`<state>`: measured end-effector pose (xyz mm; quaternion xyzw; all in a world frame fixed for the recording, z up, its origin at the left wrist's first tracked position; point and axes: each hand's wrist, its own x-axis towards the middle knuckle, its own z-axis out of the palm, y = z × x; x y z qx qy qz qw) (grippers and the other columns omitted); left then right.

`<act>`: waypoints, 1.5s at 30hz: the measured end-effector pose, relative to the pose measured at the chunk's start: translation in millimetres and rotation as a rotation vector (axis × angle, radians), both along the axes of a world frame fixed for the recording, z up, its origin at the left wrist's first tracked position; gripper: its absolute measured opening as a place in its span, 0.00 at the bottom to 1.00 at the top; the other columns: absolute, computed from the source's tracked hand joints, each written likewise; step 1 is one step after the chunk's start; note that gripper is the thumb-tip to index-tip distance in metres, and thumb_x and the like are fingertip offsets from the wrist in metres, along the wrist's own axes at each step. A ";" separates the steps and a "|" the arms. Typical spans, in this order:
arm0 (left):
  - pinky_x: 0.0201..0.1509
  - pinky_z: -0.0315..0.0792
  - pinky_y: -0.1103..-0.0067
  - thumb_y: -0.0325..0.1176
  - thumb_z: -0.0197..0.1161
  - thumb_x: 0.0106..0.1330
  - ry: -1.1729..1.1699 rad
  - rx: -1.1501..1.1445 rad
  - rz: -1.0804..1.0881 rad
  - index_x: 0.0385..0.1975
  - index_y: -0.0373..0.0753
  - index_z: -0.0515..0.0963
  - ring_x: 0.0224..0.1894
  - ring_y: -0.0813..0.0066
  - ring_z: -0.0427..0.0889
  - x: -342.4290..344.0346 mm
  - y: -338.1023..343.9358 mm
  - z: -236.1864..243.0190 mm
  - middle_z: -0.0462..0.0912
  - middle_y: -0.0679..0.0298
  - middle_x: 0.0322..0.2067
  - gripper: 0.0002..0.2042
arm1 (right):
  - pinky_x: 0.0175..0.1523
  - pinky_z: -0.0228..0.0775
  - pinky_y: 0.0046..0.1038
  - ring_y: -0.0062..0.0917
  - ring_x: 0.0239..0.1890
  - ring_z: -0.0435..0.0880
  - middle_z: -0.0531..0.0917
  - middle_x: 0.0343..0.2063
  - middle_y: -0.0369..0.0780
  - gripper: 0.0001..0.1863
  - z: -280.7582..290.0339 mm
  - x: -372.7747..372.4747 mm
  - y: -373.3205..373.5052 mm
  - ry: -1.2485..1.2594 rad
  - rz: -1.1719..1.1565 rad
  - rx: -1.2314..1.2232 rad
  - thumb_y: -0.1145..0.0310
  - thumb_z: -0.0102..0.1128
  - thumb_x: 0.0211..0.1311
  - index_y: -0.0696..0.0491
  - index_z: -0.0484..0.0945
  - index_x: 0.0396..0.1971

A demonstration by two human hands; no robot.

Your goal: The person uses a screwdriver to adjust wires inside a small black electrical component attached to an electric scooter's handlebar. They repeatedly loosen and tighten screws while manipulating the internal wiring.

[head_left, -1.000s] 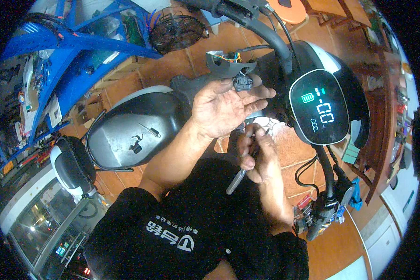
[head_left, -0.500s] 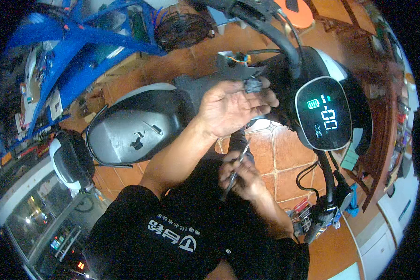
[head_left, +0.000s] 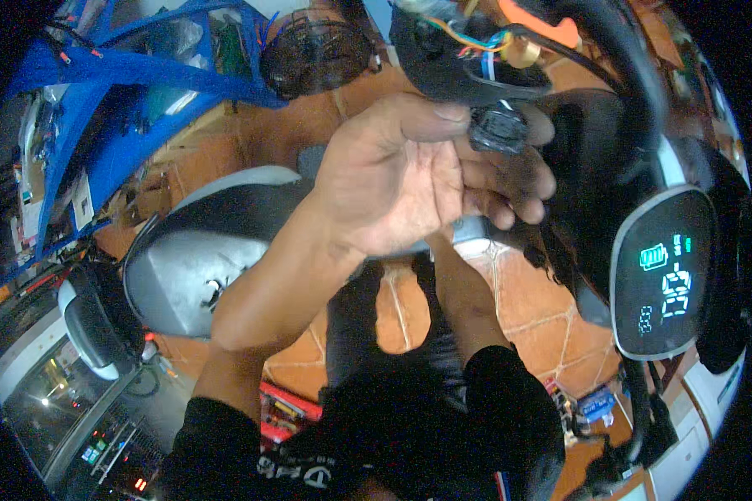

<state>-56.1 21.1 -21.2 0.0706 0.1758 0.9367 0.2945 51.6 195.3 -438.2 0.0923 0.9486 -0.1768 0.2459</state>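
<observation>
My left hand is raised, palm toward me, with its fingers curled. Between thumb and fingers it grips a small black plastic part, whose exact kind I cannot make out. Right above sits an open black housing with thin coloured wires and a brass-coloured round piece. Below, my right forearm reaches up behind the left hand, which hides the right hand's fingers and anything in them. To the right, the scooter's lit display is on.
At left is the scooter's black seat with small dark pieces on it. A blue metal rack and a black fan stand behind. A red toolbox lies on the tiled floor, and a blue box is at lower right.
My view has leaned closer to the housing. My left hand still holds the black part. My right hand, earlier low and holding a thin screwdriver-like tool, has moved up behind the left.
</observation>
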 end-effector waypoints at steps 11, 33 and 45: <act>0.35 0.75 0.67 0.38 0.50 0.61 -0.153 0.276 0.205 0.36 0.38 0.77 0.32 0.64 0.82 -2.9 64.0 -1.5 0.84 0.58 0.30 0.13 | 0.47 0.72 0.31 0.32 0.38 0.81 0.82 0.35 0.46 0.11 143.4 -13.0 -48.6 0.246 0.104 -0.483 0.71 0.57 0.59 0.58 0.78 0.40; 0.47 0.76 0.66 0.37 0.52 0.62 -0.338 0.364 0.249 0.49 0.31 0.73 0.40 0.57 0.81 24.7 42.9 26.0 0.82 0.52 0.38 0.19 | 0.49 0.72 0.28 0.25 0.40 0.79 0.79 0.36 0.41 0.21 405.7 50.8 12.6 -0.709 0.306 -1.262 0.84 0.47 0.52 0.60 0.72 0.49; 0.51 0.71 0.67 0.38 0.54 0.62 -0.297 0.301 0.292 0.54 0.30 0.70 0.43 0.57 0.80 38.1 44.7 31.9 0.82 0.50 0.40 0.23 | 0.55 0.71 0.34 0.35 0.51 0.78 0.76 0.52 0.49 0.22 477.2 66.8 74.3 -0.261 0.091 -1.655 0.72 0.52 0.64 0.58 0.63 0.57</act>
